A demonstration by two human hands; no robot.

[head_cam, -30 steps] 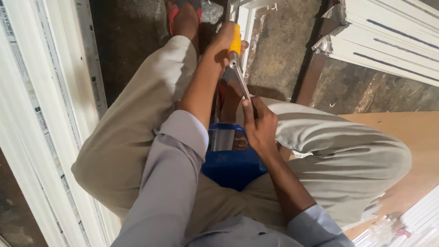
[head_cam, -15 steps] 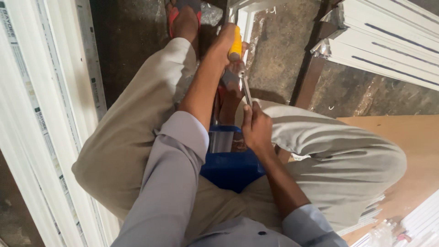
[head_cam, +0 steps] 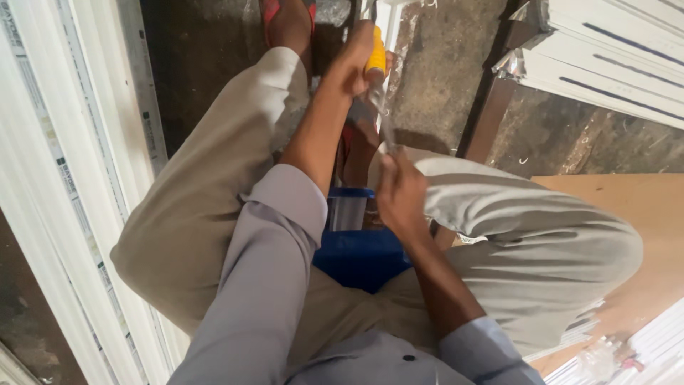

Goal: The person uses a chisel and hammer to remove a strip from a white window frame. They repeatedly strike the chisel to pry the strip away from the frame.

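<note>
My left hand (head_cam: 354, 63) is closed around the yellow handle (head_cam: 375, 57) of a tool with a thin metal shaft (head_cam: 385, 125) that points down toward me. The fingers of my right hand (head_cam: 401, 192) pinch the shaft's lower end, just above my right knee. Both hands work between my bent legs in beige trousers. I sit on a blue stool (head_cam: 360, 257). The shaft's tip is hidden by my fingers, so I cannot tell what kind of tool it is.
Long white plastic profiles (head_cam: 78, 178) run along the left. More white profiles (head_cam: 605, 57) are stacked at the upper right. A tan wooden board (head_cam: 648, 207) lies at the right. My foot in a red sandal (head_cam: 285, 18) rests on the dark concrete floor (head_cam: 434, 78).
My right hand has moved slightly up along the shaft toward the left hand. The tool has swung from slanted to nearly upright.
</note>
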